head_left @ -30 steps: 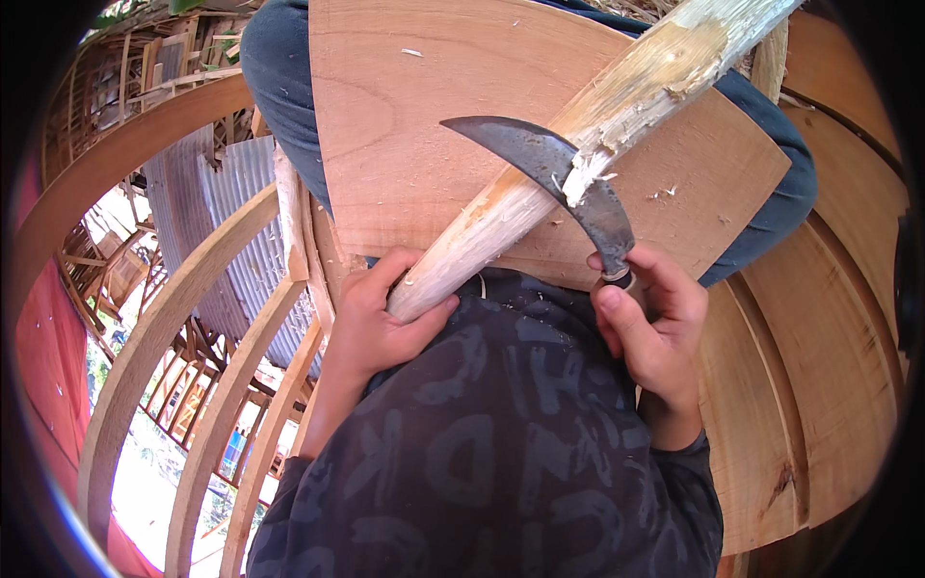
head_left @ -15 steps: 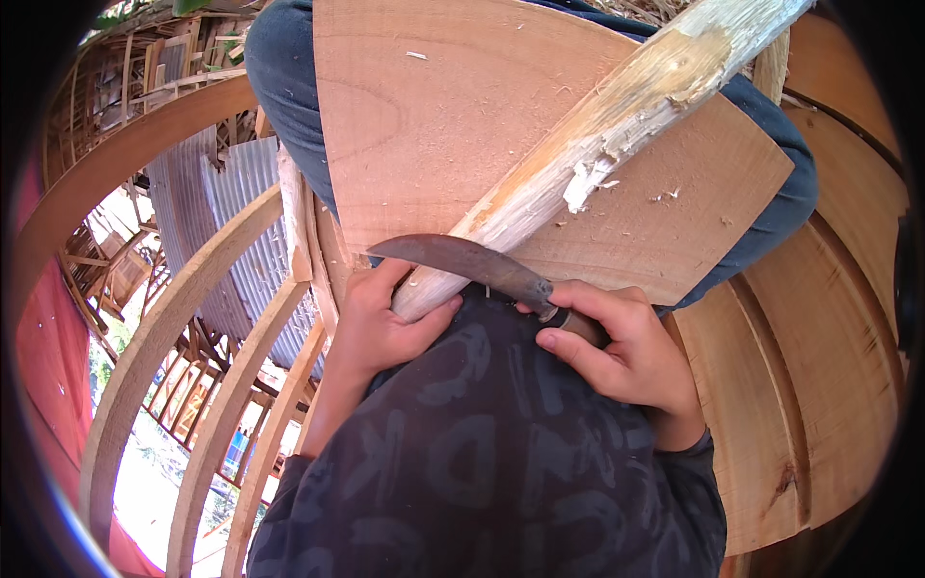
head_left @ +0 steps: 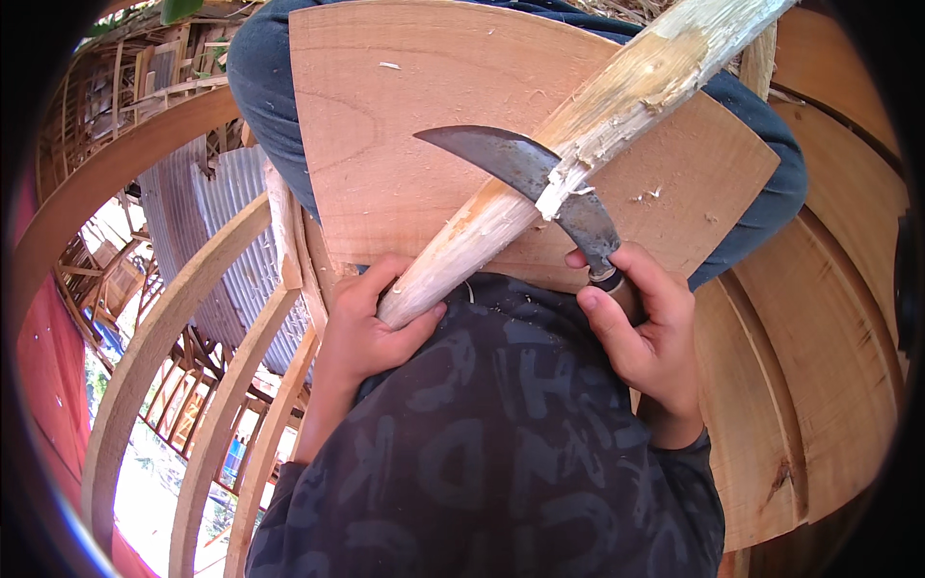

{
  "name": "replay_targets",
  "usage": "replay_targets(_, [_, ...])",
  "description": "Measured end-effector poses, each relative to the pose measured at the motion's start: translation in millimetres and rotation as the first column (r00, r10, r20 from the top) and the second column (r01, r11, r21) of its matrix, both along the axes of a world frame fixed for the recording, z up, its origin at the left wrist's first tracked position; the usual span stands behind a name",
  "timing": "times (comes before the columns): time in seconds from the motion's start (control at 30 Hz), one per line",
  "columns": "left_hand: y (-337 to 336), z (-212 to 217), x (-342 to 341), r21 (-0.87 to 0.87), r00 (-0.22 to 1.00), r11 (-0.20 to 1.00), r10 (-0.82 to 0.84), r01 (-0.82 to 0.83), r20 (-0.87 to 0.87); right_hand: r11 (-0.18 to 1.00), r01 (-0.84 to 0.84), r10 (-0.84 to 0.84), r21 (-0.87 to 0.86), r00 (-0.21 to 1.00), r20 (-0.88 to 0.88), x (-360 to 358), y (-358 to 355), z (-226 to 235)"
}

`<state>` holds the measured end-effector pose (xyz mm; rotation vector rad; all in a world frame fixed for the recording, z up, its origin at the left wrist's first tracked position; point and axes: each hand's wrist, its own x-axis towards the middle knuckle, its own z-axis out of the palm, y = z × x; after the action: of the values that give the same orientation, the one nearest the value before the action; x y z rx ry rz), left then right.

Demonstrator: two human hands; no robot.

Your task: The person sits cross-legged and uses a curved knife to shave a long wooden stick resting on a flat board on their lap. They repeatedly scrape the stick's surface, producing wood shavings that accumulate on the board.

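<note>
A long pale wooden pole (head_left: 462,241), stripped of bark, slants from my lap up to the far right. My left hand (head_left: 371,323) is wrapped around its near end. In my right hand (head_left: 646,323) is a curved knife (head_left: 515,164) with a dark steel blade, its handle mostly hidden by my fingers. The blade lies across the middle of the pole, its tip pointing left. A curl of shaved wood (head_left: 568,188) stands up at the blade, still joined to the pole.
Across my legs lies a flat wooden board (head_left: 376,183) with small shavings on it. A slatted wooden railing (head_left: 183,366) curves along the left, with corrugated metal sheets (head_left: 231,222) beyond. Wooden planks (head_left: 761,385) run along the right.
The knife has moved from the pole's near end up to its middle, away from my body. My right hand has shifted slightly right and away; my left hand keeps its grip.
</note>
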<state>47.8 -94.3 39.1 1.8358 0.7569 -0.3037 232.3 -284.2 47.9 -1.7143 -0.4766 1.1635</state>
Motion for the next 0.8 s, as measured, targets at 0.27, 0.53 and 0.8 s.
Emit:
replay_targets(0.27, [4, -3, 3, 0.005, 0.999, 0.999, -0.037, 0.037, 0.01, 0.991, 0.081, -0.117, 0.11, 0.919, 0.377, -25, 0, -12])
replay_targets(0.53, [2, -1, 3, 0.003, 1.0, 1.0, -0.013, 0.013, 0.005, 0.998, -0.001, -0.031, 0.056, 0.829, 0.558, -28, 5, -14])
replay_targets(0.8, [0, -5, 0, 0.037, 0.999, 0.999, 0.005, -0.007, 0.049, 0.996, 0.032, -0.047, -0.08, 0.98, -0.192, -15, -7, 3])
